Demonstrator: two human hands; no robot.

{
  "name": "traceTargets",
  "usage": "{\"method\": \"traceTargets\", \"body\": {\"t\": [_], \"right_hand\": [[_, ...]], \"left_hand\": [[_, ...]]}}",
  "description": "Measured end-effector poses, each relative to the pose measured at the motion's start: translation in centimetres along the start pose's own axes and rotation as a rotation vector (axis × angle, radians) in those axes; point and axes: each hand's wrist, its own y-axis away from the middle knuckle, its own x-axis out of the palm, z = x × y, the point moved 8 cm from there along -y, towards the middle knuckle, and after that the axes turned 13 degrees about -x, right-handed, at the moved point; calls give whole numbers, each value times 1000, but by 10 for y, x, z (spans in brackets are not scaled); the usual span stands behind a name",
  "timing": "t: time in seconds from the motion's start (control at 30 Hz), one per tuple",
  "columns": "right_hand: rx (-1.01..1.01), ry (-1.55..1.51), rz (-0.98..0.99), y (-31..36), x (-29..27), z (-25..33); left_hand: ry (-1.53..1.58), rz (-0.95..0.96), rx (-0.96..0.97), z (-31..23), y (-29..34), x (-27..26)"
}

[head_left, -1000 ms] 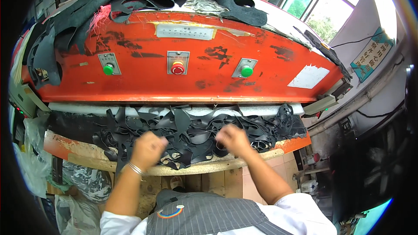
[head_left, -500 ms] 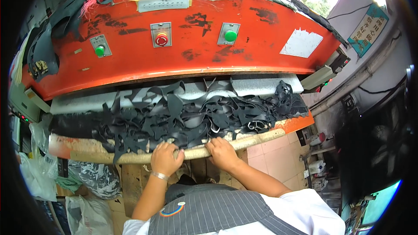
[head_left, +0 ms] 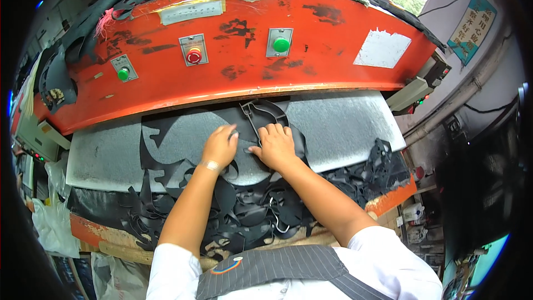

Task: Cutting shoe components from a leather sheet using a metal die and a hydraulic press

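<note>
A dark metal cutting die (head_left: 248,112) with a curved outline lies on the grey cutting board (head_left: 350,128) under the press head. My right hand (head_left: 276,145) is closed over its near part, thumb held out to the left. Just left of it, my left hand (head_left: 220,145) hovers low over the board with fingers loosely stretched and nothing visible in them. Black sheet material (head_left: 149,153) with cut-out edges lies on the board around both hands. Below my wrists, a tangled heap of black scraps (head_left: 244,211) lies along the near edge, partly hidden by my forearms.
Ahead rises the orange press head (head_left: 233,78), with a red button (head_left: 194,55) and green buttons (head_left: 281,45). Sensor housings (head_left: 413,95) flank the board. Black material drapes over the machine's top. Plastic bags (head_left: 53,228) stand at the left, a cluttered shelf (head_left: 413,216) at the right.
Both hands have moved from the front bar forward onto the board. The grey board now reaches nearer, the scrap heap sits closer to me, and the die and sheet have come into view.
</note>
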Motion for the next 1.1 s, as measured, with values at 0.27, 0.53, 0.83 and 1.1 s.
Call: {"method": "traceTargets", "body": {"t": [0.27, 0.53, 0.83, 1.1], "right_hand": [[-18, -133, -42, -31, 24, -55], [327, -1103, -277, 128, -93, -161], [-45, -410, -258, 246, -139, -158], [-394, -361, -25, 219, -117, -135]], "left_hand": [[-393, 9, -76, 21, -63, 80], [-447, 27, -119, 27, -53, 78], [-103, 444, 13, -6, -6, 78], [-114, -146, -235, 47, 49, -60]]}}
